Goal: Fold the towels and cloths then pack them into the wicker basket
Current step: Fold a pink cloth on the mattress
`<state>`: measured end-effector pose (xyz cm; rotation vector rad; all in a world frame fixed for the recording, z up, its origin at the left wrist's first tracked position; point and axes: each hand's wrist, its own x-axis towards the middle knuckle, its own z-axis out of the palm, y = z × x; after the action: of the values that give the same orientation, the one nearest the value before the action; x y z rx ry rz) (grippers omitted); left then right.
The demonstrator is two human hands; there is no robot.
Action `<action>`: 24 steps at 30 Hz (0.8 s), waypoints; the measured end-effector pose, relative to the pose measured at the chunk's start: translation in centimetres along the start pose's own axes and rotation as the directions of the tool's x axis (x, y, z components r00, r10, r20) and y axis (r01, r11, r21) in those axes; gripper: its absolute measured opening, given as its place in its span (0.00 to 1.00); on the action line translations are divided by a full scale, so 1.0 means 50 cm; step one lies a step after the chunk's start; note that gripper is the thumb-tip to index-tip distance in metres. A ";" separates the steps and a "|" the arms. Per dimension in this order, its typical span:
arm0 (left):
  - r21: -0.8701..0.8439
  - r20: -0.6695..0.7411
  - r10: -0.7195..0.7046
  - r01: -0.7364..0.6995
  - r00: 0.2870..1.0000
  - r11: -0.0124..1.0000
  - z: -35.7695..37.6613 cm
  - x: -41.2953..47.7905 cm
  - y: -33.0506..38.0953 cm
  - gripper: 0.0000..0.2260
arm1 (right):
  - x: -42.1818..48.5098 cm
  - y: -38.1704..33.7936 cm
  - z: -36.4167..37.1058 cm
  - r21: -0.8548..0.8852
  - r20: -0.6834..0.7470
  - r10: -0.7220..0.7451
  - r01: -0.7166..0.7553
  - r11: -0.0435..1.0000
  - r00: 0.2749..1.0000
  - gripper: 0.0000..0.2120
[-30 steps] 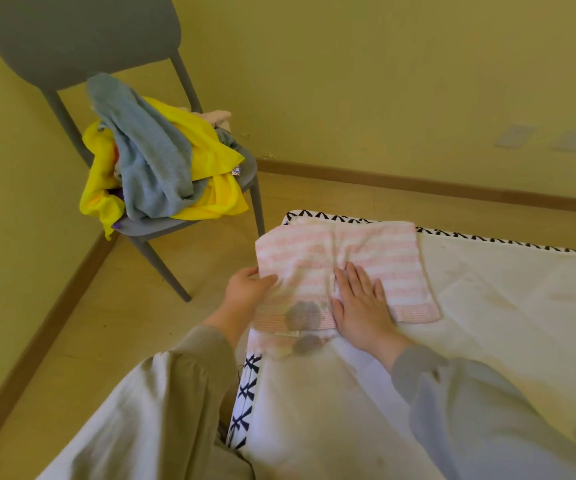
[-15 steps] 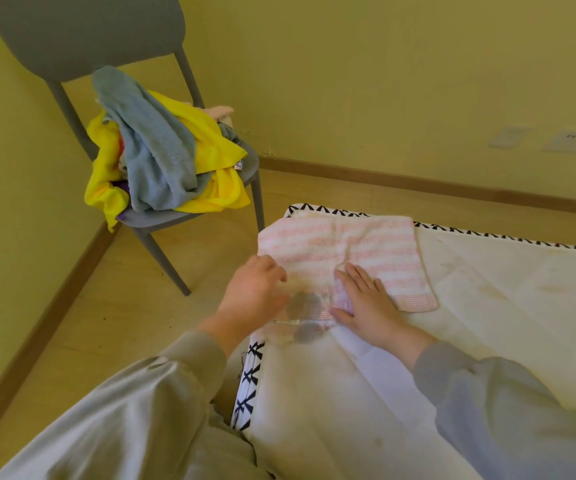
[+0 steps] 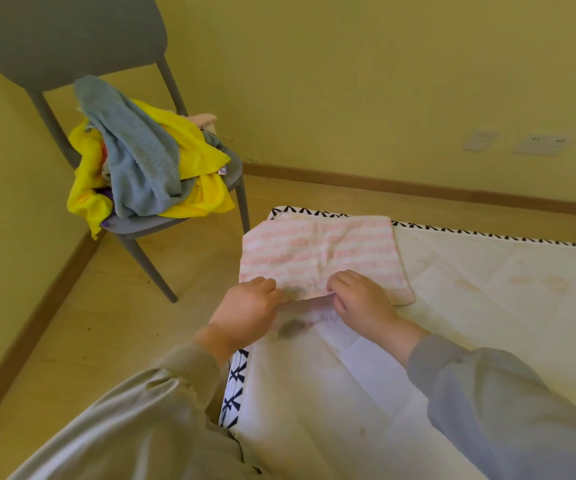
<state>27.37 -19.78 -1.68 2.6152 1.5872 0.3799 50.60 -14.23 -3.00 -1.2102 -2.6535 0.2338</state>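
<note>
A pink and white striped towel (image 3: 317,252) lies on the near left corner of a white mattress (image 3: 470,306). My left hand (image 3: 245,311) grips the towel's near edge at its left side, fingers curled. My right hand (image 3: 362,297) grips the same near edge a little to the right, fingers curled under it. A pile of unfolded cloths sits on a grey chair (image 3: 71,32) at the left: a grey towel (image 3: 134,150) draped over a yellow cloth (image 3: 203,157), with a bit of pink cloth (image 3: 205,118) behind. No wicker basket is in view.
The mattress has a black and white patterned border (image 3: 314,213). The chair stands in the room's corner on a wooden floor (image 3: 99,323), close to the yellow walls. Wall sockets (image 3: 543,143) sit at the right.
My right hand went from lying flat on the towel to curling round its near edge. My left hand moved onto the near edge and curled as well.
</note>
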 end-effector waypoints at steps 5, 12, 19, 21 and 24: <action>0.022 0.081 0.120 -0.123 0.989 0.992 -0.021 -0.015 0.005 0.10 | -0.029 -0.010 0.016 -0.123 -0.054 -0.201 0.194 0.973 0.978 0.05; 0.023 0.458 -0.152 0.160 0.876 0.987 -0.010 -0.018 0.042 0.12 | -0.050 -0.012 0.039 -0.158 0.090 -0.102 0.115 0.981 0.991 0.19; -0.054 0.361 -0.153 0.185 0.920 0.981 0.000 0.003 0.040 0.10 | -0.079 0.065 -0.002 -0.084 0.182 0.048 -0.033 0.996 0.982 0.09; -0.043 0.301 -0.177 0.198 0.937 0.979 0.014 0.022 0.039 0.13 | -0.087 0.077 -0.003 -0.010 0.120 0.140 -0.140 0.990 0.983 0.14; 0.025 0.366 -0.262 0.272 0.893 0.962 0.028 0.055 0.048 0.23 | -0.080 0.090 -0.001 0.124 0.009 0.377 -0.375 0.919 0.926 0.13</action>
<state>30.97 -18.38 -2.11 2.2289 1.7492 -0.1008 56.41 -14.32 -4.53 -1.6623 -2.3301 0.4407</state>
